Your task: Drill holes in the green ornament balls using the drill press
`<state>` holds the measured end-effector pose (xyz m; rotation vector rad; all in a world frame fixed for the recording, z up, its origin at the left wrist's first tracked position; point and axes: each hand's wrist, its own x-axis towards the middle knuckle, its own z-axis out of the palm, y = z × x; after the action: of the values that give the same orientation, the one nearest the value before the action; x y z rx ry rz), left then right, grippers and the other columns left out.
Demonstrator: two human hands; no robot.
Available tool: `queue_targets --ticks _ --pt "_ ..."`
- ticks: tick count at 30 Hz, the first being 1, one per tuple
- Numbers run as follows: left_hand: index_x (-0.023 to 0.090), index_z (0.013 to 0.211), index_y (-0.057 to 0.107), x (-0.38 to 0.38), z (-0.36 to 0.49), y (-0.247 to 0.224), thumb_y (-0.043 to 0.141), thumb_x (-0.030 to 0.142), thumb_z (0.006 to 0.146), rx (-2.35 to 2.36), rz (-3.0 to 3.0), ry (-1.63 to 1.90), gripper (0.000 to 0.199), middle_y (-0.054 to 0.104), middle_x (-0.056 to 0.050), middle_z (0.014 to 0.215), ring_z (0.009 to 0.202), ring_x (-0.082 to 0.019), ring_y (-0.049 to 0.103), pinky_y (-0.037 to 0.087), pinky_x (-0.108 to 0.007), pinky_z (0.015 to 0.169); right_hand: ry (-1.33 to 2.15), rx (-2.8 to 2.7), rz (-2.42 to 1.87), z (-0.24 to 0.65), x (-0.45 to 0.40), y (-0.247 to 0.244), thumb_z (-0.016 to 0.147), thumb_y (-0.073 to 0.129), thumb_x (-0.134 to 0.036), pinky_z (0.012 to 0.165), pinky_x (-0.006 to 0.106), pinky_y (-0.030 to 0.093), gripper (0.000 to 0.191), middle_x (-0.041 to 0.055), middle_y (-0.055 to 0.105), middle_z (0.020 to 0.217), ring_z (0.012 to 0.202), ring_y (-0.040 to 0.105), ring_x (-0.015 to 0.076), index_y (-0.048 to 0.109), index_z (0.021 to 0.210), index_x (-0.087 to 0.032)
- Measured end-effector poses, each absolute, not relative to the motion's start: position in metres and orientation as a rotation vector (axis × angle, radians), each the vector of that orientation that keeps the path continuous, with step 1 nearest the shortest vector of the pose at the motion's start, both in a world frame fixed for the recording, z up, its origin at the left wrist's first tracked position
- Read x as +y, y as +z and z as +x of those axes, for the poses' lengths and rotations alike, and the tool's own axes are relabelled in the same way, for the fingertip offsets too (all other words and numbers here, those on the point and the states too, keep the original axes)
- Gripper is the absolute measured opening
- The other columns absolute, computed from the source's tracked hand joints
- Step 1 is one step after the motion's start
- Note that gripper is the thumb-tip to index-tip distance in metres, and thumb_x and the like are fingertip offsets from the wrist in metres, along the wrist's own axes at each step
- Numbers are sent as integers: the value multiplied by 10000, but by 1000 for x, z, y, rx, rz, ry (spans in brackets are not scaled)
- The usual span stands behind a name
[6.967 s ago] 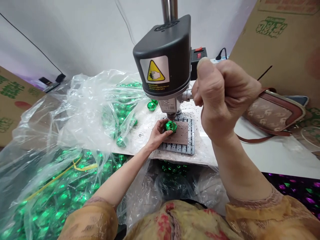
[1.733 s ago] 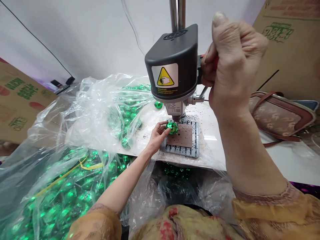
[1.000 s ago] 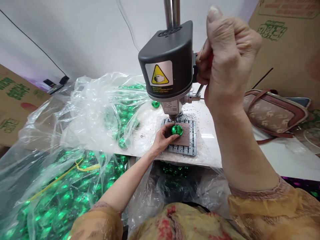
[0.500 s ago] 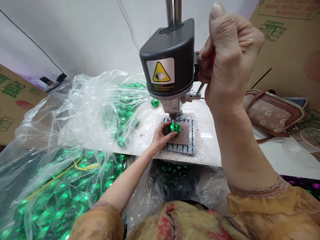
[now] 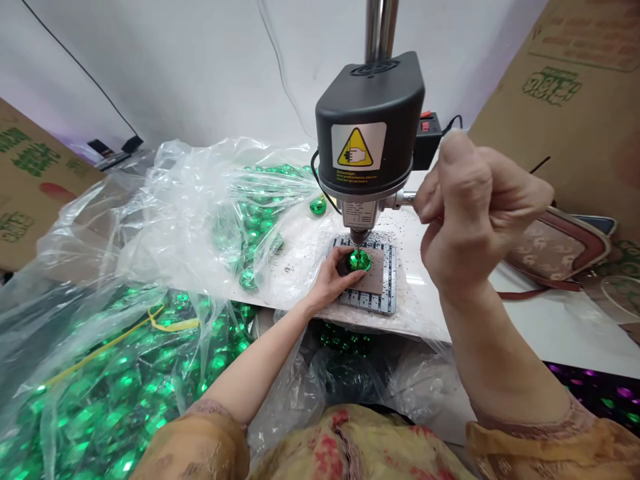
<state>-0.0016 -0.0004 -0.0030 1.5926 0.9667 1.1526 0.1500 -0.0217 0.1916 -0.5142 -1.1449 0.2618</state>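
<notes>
Between the thumb and fingers of my left hand (image 5: pixel 334 280) is a shiny green faceted ball (image 5: pixel 359 261). It rests on a brown pad (image 5: pixel 373 283) over the slotted metal base plate (image 5: pixel 390 299), directly beneath the chuck of a bench drill press (image 5: pixel 370 123). The drill's tip meets the top of the ball. My right hand (image 5: pixel 480 207) is closed around the drill press's feed lever (image 5: pixel 408 199), to the right of the motor housing; most of the lever is hidden in the fist.
Dark shavings litter the white table (image 5: pixel 425 303). Clear plastic bags (image 5: pixel 175 193) of green balls lie left and front-left. One loose green ball (image 5: pixel 318 205) sits behind the drill. A handbag (image 5: pixel 560 243) and a cardboard box (image 5: pixel 565 87) stand at right; a black switch box (image 5: pixel 427 140) is behind.
My right hand has come down with the lever, uncovering the black switch box. My left hand keeps the green ball under the drill. The whole view has shifted a little.
</notes>
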Motion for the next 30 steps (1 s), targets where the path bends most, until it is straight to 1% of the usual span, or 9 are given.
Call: queue_targets --ticks 3,6,10,13,17,20,26,30 --pt "199 1229 529 1 -3 -4 803 402 786 956 1607 1145 559 648 -86 1177 1132 -235 631 491 -400 1014 233 -1154 -547 151 -22 187 891 620 -294 446 289 198 476 -54 351 428 410 357 63 405 481 -182" --pt "205 1236 532 1 -3 -5 801 376 791 953 1619 1147 547 631 -88 1228 1172 -237 614 477 -402 1040 197 -1156 -576 152 -20 187 888 624 -293 445 300 203 479 -52 341 432 412 362 69 390 483 -188" --pt "200 1225 529 1 -2 -5 801 365 792 958 1614 1144 537 646 -91 1219 1175 -238 621 477 -402 1044 157 -1168 -581 149 -23 184 895 612 -272 432 302 214 469 -55 348 434 408 368 67 386 492 -196" --pt "204 1216 526 1 -1 -6 800 369 793 952 1609 1156 530 652 -87 1206 1168 -237 627 482 -403 1038 128 -1168 -551 148 -25 176 904 593 -252 438 306 188 485 -58 313 436 394 347 59 342 494 -188" --pt "208 1211 522 1 -1 -7 798 373 797 934 1600 1167 524 637 -89 1236 1187 -239 616 478 -414 1048 112 -1214 -542 151 -26 164 923 559 -303 454 308 200 509 -48 294 463 414 341 59 304 499 -186" --pt "209 1210 522 0 -1 -5 789 375 807 925 1608 1166 511 628 -94 1255 1200 -244 607 472 -424 1057 47 -1234 -543 154 -24 158 919 556 -261 444 300 222 503 -49 298 457 413 348 53 304 491 -180" --pt "209 1222 525 -3 0 0 785 377 813 923 1607 1160 513 633 -101 1251 1203 -254 606 465 -445 1067 -72 -1265 -429 156 -17 150 901 554 -192 425 281 302 499 -61 272 443 398 336 44 220 531 -171" --pt "209 1212 526 -2 1 -1 787 377 812 907 1596 1171 506 631 -101 1265 1217 -252 601 462 -439 1072 -105 -1312 -370 160 -16 143 892 533 -159 410 271 273 477 -59 264 452 405 311 45 191 560 -177"
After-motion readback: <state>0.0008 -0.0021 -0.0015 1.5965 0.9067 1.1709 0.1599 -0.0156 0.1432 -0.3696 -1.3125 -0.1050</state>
